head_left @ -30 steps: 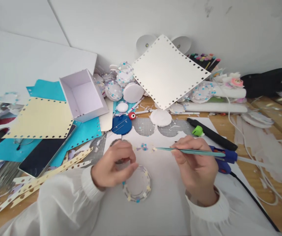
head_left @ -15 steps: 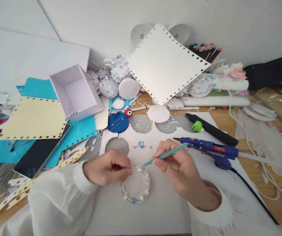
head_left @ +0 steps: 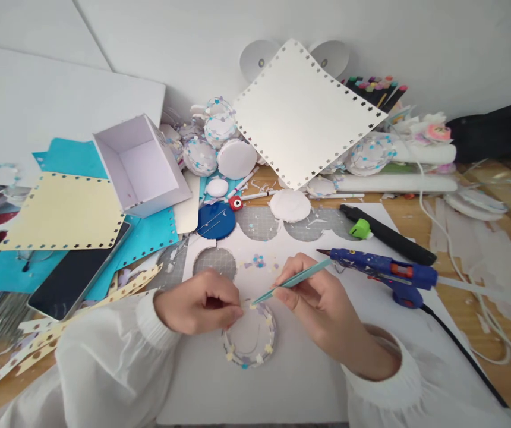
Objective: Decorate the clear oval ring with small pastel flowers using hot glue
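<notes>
A round white disc (head_left: 246, 336) lies on the white sheet, ringed by wire with small yellow, white, lilac and blue paper flowers. My left hand (head_left: 202, 303) is closed in a pinch at the disc's upper left rim; its fingertips hide whatever is between them. Turquoise tweezers (head_left: 297, 277) are held in my right hand (head_left: 315, 300), between thumb and fingers. Their tips point down-left and meet a pale yellow flower (head_left: 252, 305) on the upper rim. Beyond the hands, loose blue and lilac paper flowers (head_left: 255, 261) are scattered on the sheet.
Right of my right hand lies a blue glue gun (head_left: 380, 267), its black cable running toward me. A black pen-like tool (head_left: 389, 236) with a green clip is behind it. An open white box (head_left: 144, 169), phone (head_left: 77, 276) and punched papers crowd the left. Finished discs (head_left: 199, 156) stand behind.
The whole view has shifted slightly. The tweezers are tilted a little differently in my right hand, with their tips still at the upper rim. My left hand keeps its pinch.
</notes>
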The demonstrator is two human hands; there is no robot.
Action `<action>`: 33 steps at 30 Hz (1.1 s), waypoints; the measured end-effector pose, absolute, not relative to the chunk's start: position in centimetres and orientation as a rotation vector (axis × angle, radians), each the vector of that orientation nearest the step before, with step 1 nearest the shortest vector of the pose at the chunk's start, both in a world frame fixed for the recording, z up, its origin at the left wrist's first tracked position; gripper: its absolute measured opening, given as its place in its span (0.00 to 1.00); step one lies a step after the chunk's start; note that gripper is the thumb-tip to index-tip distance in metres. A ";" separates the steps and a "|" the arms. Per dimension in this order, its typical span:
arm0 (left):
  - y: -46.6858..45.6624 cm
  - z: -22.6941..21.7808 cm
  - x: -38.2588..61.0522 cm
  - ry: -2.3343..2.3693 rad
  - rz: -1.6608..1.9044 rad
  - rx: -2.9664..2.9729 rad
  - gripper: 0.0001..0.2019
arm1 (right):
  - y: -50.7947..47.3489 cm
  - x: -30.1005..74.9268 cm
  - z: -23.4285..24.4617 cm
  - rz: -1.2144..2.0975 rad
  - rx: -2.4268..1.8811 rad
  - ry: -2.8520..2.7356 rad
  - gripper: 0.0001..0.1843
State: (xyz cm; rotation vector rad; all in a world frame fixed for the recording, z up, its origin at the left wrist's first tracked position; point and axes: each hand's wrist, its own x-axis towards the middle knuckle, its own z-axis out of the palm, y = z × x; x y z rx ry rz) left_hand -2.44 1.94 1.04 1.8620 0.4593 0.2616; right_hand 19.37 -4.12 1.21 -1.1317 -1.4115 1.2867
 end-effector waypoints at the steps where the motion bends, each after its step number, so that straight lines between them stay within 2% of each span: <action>1: 1.9 1.0 -2.5 0.459 0.262 1.864 0.18 | -4.2 19.4 1.2 1.289 -1.129 -1.414 0.04; 23: 2.0 0.6 -2.5 0.425 0.270 1.862 0.17 | -4.0 19.5 1.1 1.213 -1.129 -1.452 0.03; 33: 1.9 0.8 -2.4 0.429 0.265 1.877 0.18 | -4.0 19.4 1.2 1.295 -1.149 -1.449 0.03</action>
